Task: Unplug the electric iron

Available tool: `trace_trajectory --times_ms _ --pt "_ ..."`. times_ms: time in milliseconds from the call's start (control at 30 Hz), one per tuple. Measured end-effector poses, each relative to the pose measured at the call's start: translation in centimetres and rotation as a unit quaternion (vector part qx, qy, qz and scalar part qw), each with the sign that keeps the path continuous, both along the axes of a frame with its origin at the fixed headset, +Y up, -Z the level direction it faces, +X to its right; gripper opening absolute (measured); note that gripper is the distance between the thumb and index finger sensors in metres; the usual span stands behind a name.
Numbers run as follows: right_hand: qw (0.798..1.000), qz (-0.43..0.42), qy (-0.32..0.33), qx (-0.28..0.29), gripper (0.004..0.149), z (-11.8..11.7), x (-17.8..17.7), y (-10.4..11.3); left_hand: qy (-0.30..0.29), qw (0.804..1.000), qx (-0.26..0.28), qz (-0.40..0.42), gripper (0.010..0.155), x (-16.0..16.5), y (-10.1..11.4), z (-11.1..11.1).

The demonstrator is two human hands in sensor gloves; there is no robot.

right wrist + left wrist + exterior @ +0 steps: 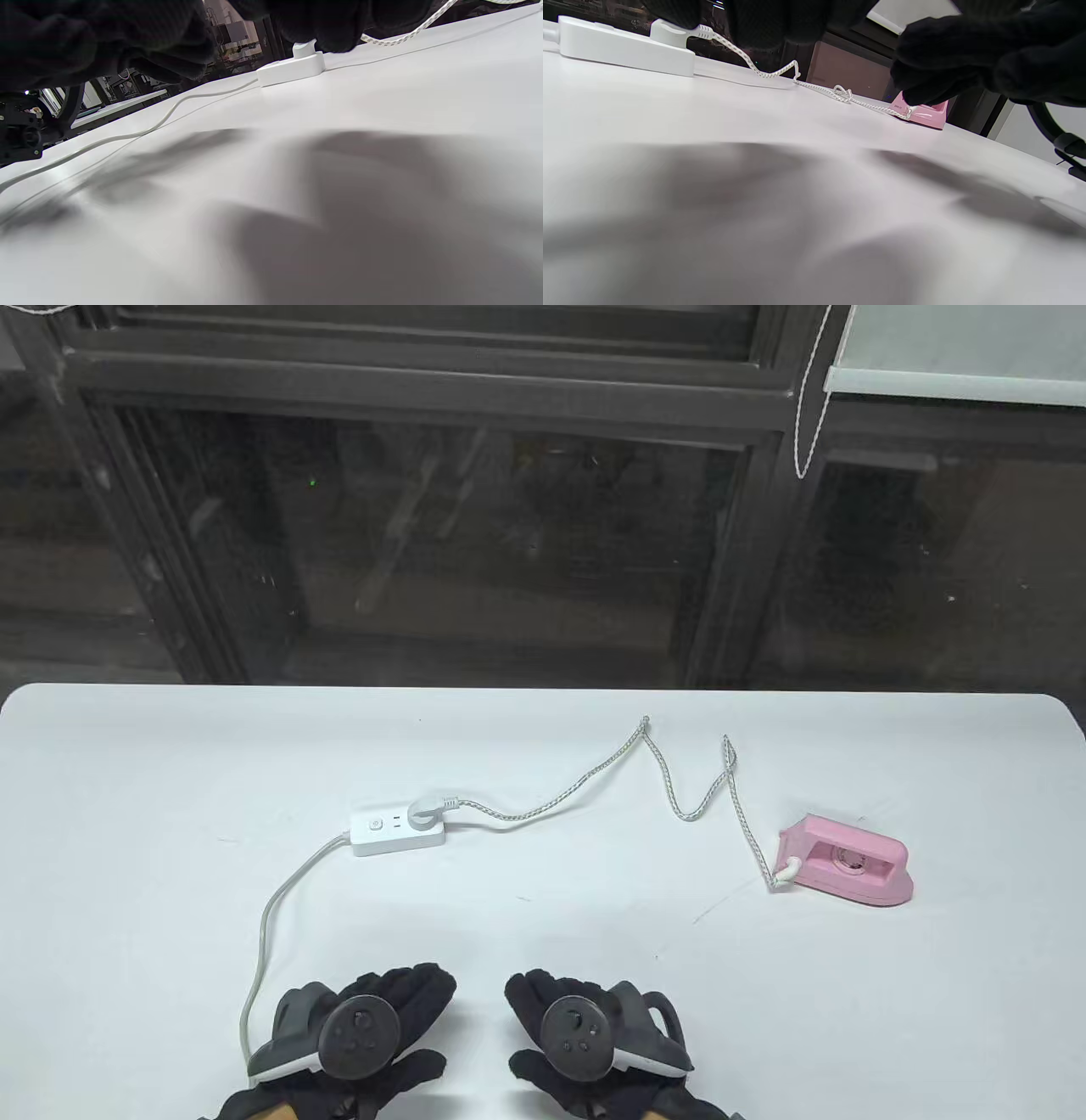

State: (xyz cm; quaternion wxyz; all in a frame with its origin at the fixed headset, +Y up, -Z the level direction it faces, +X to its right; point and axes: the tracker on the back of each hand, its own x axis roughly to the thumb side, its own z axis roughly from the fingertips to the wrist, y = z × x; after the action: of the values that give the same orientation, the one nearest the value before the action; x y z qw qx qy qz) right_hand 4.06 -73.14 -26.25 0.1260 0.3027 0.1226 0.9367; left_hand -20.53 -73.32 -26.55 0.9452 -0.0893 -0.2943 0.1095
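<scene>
White counter (pixel 127 814) seen from above, with both gloved hands at its near edge. Left hand (pixel 365 1035) and right hand (pixel 585 1031) lie side by side, palms down and apart from each other, each carrying a round tracker on its back; each grip is released, fingers spread flat and holding nothing. A white power strip (pixel 399 831) lies near the middle of the counter, well apart from both hands. Its grey cable (pixel 263 916) curves toward the near edge and passes just beside the left hand. A white plug (pixel 424 811) sits seated in the strip's right-hand socket. From the plug a braided cord (pixel 594 776) runs in loose bends toward the far edge, then back to the rear of the pink iron (pixel 848 861). The iron rests flat toward the right side of the counter, well apart from the strip and from the right hand.
</scene>
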Motion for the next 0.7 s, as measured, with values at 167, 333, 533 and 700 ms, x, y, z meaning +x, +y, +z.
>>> trace_trajectory --times_ms 167,333,533,700 --pt "1.000 -0.018 -0.003 0.003 0.077 -0.10 0.22 0.16 -0.002 1.000 0.004 0.015 0.084 -0.05 0.22 0.11" --pt "1.000 -0.022 0.001 0.001 0.078 -0.05 0.17 0.09 -0.002 1.000 0.005 0.015 0.085 -0.06 0.28 0.06" --pt "1.000 -0.021 0.008 -0.003 0.079 -0.01 0.14 -0.02 -0.009 1.000 -0.003 0.011 0.086 0.16 0.09 0.01" --pt "0.999 -0.026 0.017 -0.015 0.080 0.11 0.05 -0.16 -0.013 1.000 -0.001 0.006 0.086 0.36 0.16 0.20"
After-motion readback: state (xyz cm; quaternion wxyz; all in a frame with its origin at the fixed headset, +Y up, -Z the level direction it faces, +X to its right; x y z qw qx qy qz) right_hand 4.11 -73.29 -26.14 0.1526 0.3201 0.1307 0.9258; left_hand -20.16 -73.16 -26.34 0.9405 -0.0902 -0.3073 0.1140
